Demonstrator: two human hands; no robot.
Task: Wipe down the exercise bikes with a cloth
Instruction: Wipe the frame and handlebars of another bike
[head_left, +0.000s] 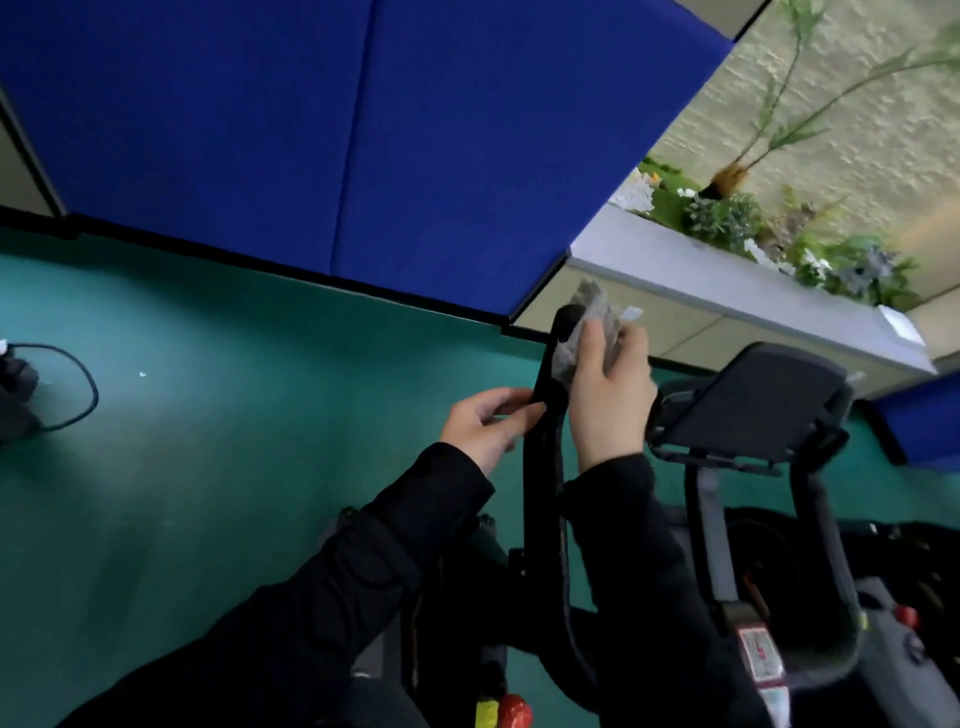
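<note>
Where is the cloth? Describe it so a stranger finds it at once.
Start at the blue wall panels and follow their lower right corner down to the black upright handlebar of the bike. At its top end, the right hand holds the cloth against it. It is the only pale grey, crumpled thing among smooth black bike parts.

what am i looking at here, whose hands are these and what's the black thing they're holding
This is one picture from a camera worn on a person's head, looking down at their own hands, so the room looks tilted. No robot is involved. The black thing is a handlebar of an exercise bike; the dark slab to its right is the bike's console. The left hand grips the bar, and the right hand holds a grey cloth against the bar's top end. Underneath is green floor, with a black cable lying on it at the left.
</note>
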